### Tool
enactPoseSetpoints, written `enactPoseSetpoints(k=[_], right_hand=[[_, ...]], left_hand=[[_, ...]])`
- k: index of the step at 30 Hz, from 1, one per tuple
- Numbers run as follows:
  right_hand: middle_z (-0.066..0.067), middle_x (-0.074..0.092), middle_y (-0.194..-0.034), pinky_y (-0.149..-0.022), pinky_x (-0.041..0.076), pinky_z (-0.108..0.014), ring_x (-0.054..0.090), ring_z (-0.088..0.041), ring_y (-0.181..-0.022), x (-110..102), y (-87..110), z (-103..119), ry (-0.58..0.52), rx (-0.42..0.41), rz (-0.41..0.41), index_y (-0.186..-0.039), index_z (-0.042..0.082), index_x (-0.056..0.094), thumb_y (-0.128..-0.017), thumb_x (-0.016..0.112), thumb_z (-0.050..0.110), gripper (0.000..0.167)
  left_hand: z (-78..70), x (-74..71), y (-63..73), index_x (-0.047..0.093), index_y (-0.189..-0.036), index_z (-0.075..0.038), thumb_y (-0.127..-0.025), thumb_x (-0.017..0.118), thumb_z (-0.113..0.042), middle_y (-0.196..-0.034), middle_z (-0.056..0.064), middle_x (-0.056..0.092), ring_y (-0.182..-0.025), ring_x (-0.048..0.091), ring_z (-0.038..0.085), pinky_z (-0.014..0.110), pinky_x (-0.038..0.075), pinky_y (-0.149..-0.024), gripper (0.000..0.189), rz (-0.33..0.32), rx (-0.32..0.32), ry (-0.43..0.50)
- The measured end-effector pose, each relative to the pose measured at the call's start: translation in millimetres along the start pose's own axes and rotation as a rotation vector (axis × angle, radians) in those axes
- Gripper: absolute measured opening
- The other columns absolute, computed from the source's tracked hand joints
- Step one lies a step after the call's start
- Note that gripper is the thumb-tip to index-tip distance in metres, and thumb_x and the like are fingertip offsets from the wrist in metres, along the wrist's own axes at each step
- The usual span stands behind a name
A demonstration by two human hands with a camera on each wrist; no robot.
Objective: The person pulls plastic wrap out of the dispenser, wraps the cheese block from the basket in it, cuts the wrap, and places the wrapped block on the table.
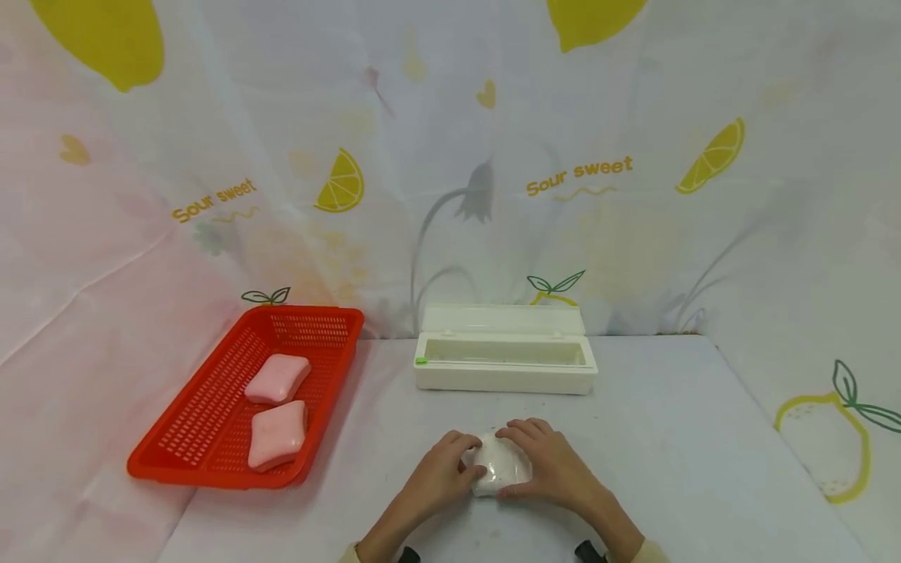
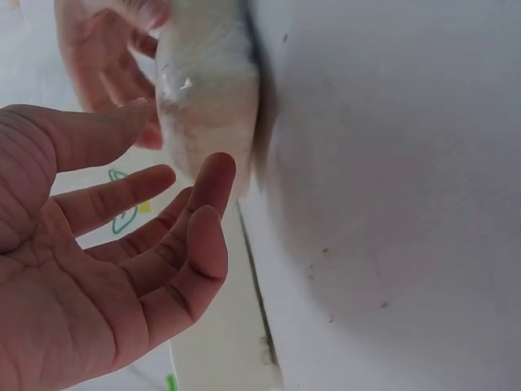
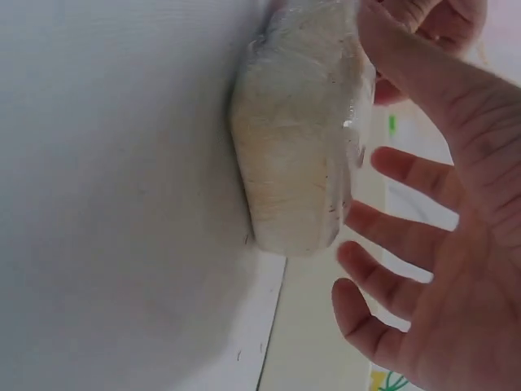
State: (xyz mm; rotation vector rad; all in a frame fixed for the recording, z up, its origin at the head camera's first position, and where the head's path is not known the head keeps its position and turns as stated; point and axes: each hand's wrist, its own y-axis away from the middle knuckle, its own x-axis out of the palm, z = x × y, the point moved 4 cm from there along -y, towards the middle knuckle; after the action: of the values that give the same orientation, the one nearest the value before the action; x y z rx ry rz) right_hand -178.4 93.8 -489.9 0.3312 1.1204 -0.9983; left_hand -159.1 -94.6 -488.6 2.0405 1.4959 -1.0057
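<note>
A pale block wrapped in shiny clear plastic film (image 1: 501, 463) lies on the white table, between my two hands. My left hand (image 1: 445, 471) holds its left side, thumb near the front and bent fingers near the far corner. My right hand (image 1: 556, 467) spans its right side, thumb at the front edge and fingers at the back. In the left wrist view the wrapped block (image 2: 207, 102) shows a smooth, whitish side close to the bent fingertips. Wrinkled film covers the block (image 3: 289, 147) in the right wrist view.
Beyond the hands stands a long white box (image 1: 505, 378) with its lid raised and a small green piece (image 1: 421, 360) on its left edge. To the left, a red plastic basket (image 1: 329, 422) contains two pink soap bars (image 1: 278, 378). A lemon-printed cloth (image 1: 450, 117) hangs behind.
</note>
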Motion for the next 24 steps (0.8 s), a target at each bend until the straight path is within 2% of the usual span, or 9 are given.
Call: enactPoseSetpoints(k=[4,7,11,14,18,24], right_hand=[[0.001,0.059,-0.125,-0.082,0.042,-0.048,0.049,-0.027,-0.117,3.8,-3.2,0.8,-0.022,-0.019,0.082,-0.126,0.018,0.056,-0.064,0.089,0.046,0.076],[0.001,0.061,-0.117,-0.08,0.044,-0.047,0.051,-0.028,-0.113,4.1,-4.7,-0.4,-0.02,-0.014,0.086,-0.124,0.016,0.056,-0.062,0.091,0.04,0.075],[0.001,0.059,-0.114,-0.077,0.045,-0.044,0.051,-0.025,-0.109,-1.6,-3.6,-7.7,-0.041,0.034,0.1,-0.123,0.017,0.055,-0.062,0.091,0.042,0.075],[0.002,0.058,-0.113,-0.077,0.045,-0.043,0.051,-0.024,-0.107,-13.7,1.3,-18.2,-0.034,0.073,0.09,-0.123,0.017,0.056,-0.061,0.092,0.042,0.076],[0.003,0.059,-0.113,-0.082,0.046,-0.048,0.052,-0.027,-0.109,-38.5,12.3,-39.4,0.007,0.14,0.04,-0.121,0.018,0.055,-0.057,0.095,0.033,0.077],[-0.007,0.062,-0.113,-0.081,0.046,-0.059,0.052,-0.038,-0.111,-78.5,33.9,-76.5,0.065,0.237,-0.037,-0.121,0.013,0.055,-0.055,0.097,0.02,0.078]], left_hand=[[-1.1,-4.7,-1.3,0.064,-0.116,-0.01,-0.089,0.075,-0.02,-0.108,0.002,0.06,-0.074,0.053,0.003,0.022,0.045,-0.062,0.031,-0.006,-0.001,-0.02],[0.3,-6.5,-1.2,0.065,-0.116,-0.01,-0.089,0.075,-0.019,-0.109,0.003,0.06,-0.074,0.053,0.003,0.022,0.045,-0.062,0.031,-0.008,-0.017,-0.025],[2.2,-7.0,-1.2,0.065,-0.116,-0.008,-0.088,0.075,-0.02,-0.11,0.004,0.061,-0.073,0.053,0.003,0.023,0.045,-0.061,0.031,-0.013,-0.028,-0.032],[2.3,-6.3,-2.1,0.065,-0.116,-0.008,-0.089,0.075,-0.02,-0.11,0.004,0.061,-0.072,0.053,0.002,0.023,0.044,-0.061,0.031,-0.014,-0.025,-0.037],[1.7,-6.1,-2.5,0.066,-0.115,-0.007,-0.089,0.074,-0.02,-0.109,0.005,0.061,-0.072,0.053,0.002,0.024,0.045,-0.061,0.03,-0.021,-0.014,-0.044],[3.1,-7.5,-1.4,0.066,-0.113,-0.007,-0.089,0.074,-0.019,-0.108,0.005,0.061,-0.071,0.052,0.002,0.024,0.045,-0.061,0.028,-0.021,-0.01,-0.046]])
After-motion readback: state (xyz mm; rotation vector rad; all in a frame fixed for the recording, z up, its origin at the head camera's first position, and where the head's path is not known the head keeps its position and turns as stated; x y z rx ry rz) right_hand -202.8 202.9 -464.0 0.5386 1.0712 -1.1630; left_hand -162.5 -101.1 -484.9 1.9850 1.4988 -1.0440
